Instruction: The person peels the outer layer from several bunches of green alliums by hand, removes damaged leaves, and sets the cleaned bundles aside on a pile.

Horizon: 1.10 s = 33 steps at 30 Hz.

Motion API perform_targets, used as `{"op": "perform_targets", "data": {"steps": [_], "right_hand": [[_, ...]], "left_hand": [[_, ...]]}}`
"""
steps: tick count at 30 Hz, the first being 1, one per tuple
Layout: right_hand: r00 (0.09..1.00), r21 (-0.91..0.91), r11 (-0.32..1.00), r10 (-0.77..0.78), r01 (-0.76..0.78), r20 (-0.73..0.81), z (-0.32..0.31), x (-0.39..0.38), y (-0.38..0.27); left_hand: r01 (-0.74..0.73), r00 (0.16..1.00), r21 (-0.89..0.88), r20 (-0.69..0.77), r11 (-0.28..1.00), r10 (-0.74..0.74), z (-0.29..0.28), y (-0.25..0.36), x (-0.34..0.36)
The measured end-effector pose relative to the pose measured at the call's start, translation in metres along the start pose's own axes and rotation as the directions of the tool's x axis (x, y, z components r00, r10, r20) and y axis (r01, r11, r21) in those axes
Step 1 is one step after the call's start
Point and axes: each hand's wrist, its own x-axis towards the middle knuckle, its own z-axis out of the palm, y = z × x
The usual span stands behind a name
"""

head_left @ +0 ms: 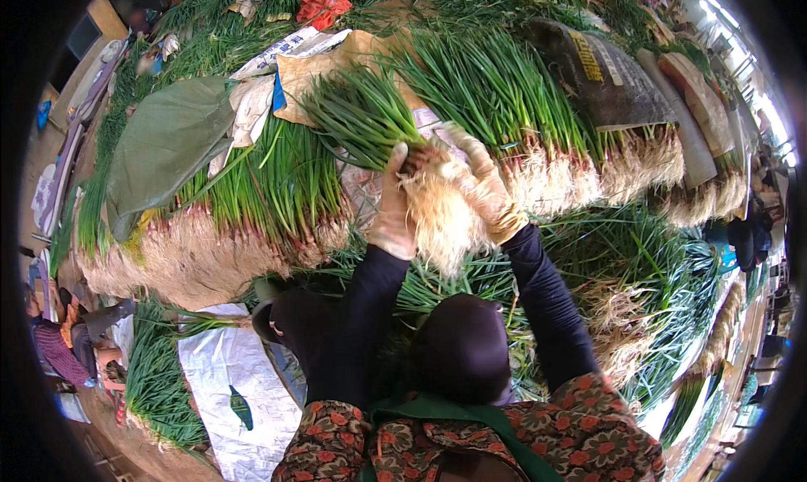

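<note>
A bunch of spring onions is held between my two gloved hands, its green leaves pointing up and left. Its pale, stringy roots hang toward me. My left hand grips the bunch's left side near the reddish bases, thumb upward. Against the right side of the bases and roots presses my right hand, its fingers pointing up and partly curved. Just beyond my right hand stands a row of spring onions with roots facing me. Another packed row lies to the left of my left hand.
A dark green cloth covers part of the left row; a tan sheet lies behind the bunch. A dark printed sack covers onions at right. Loose onions surround my knees. A white sheet lies lower left, near another person.
</note>
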Motion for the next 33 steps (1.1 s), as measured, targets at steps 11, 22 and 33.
{"op": "perform_targets", "data": {"steps": [11, 22, 33], "right_hand": [[0.905, -0.104, 0.902, 0.404, -0.418, -0.135, -0.013, -0.104, 0.014], [0.869, -0.886, 0.462, 0.424, 0.035, 0.255, -0.073, -0.096, -0.004], [0.740, -0.741, 0.635, 0.388, 0.217, 0.549, 0.157, 0.019, 0.047]], "left_hand": [[0.076, 0.942, 0.126, 0.315, 0.989, -0.112, 0.024, 0.014, 0.002], [-0.259, 0.962, 0.499, 0.214, 0.827, 0.173, 0.125, 0.086, -0.169], [-0.415, 0.910, 0.569, 0.250, 0.710, 0.331, 0.148, 0.088, -0.267]]}}
